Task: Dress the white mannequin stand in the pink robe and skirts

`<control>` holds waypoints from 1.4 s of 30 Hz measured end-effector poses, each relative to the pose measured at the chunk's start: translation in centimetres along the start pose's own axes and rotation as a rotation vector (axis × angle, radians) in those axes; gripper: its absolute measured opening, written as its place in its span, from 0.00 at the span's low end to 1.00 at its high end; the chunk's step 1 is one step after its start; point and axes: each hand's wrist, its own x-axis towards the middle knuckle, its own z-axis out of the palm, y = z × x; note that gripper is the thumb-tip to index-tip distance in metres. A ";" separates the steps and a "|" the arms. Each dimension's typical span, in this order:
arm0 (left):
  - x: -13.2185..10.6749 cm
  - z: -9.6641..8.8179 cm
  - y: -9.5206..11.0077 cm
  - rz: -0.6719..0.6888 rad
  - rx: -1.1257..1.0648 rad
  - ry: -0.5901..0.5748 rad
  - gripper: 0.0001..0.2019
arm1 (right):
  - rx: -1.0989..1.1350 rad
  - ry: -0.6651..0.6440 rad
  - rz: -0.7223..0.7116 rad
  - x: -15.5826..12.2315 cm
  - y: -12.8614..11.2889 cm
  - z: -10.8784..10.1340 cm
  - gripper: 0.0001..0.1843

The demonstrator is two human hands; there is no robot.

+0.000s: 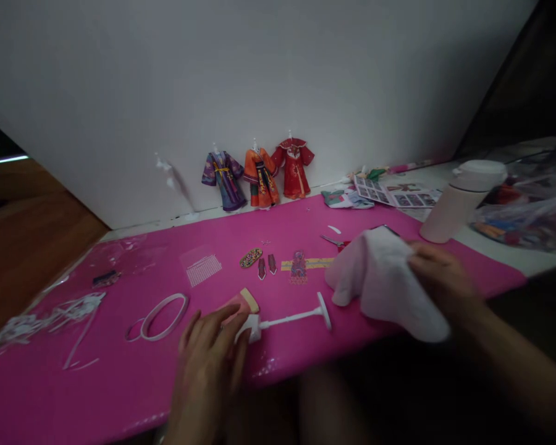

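Observation:
My left hand (209, 352) rests on the pink mat (134, 377) near its front edge, fingers curled round a small pink and tan piece (241, 305) at the end of a white doll stand (291, 317) that lies on its side. My right hand (438, 277) is closed on a white cloth (380, 279), bunched up on the mat to the right of the stand. Small paper costume parts (278, 266) lie between the two hands, further back.
Three paper robes on stands (259, 173) line the white wall. A white ring (162, 315), a mesh sheet (202, 269), plastic scraps (46, 318), scissors (333, 241), a sticker sheet (398, 194), a white bottle (461, 201) and plastic bags (528, 216) surround the work area.

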 end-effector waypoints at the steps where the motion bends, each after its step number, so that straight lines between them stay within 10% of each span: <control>1: -0.1 -0.1 -0.4 -0.004 0.005 0.005 0.12 | -0.008 -0.057 -0.008 0.5 0.3 0.6 0.24; 8: -1.4 -0.9 -4.3 0.019 0.103 0.007 0.11 | -0.609 -0.324 -0.196 0.9 2.2 2.3 0.16; 16: 0.1 0.1 -11.7 -0.048 0.158 0.037 0.11 | -0.850 -0.033 -0.204 3.5 0.8 1.6 0.21; 30: 17.2 13.7 -21.7 -0.346 0.182 -0.552 0.14 | -0.828 -0.412 -0.112 26.4 5.4 21.1 0.17; 42: 21.3 19.1 -28.3 -0.522 0.165 -0.577 0.29 | -0.818 -0.471 -0.121 31.5 11.7 24.7 0.27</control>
